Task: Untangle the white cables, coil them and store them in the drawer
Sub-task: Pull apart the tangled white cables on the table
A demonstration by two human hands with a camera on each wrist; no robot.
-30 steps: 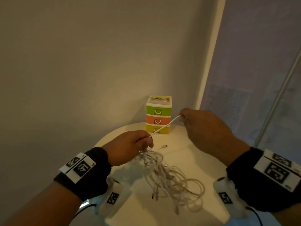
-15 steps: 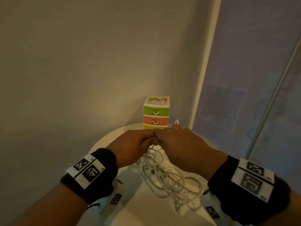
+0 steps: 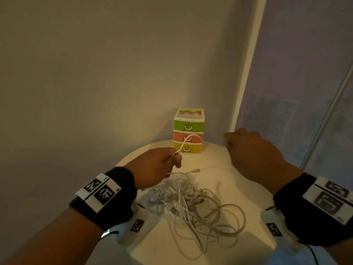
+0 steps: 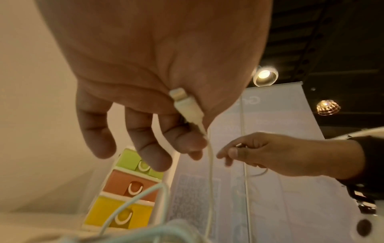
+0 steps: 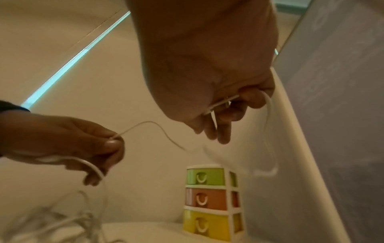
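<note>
Above the tangled white cables (image 3: 191,199), we pinch one cable (image 3: 188,139) in our left hand (image 3: 156,165) at nine o'clock and right hand (image 3: 252,152) at three.

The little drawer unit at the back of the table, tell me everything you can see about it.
The drawer unit is a small white-framed tower, plastic by its look, with three stacked drawers: green on top, orange in the middle, yellow below, each with a white loop handle. All three look closed. A colourful picture covers its top. It stands upright at the far edge of the round table, near the wall corner. Neither hand touches it.
</note>
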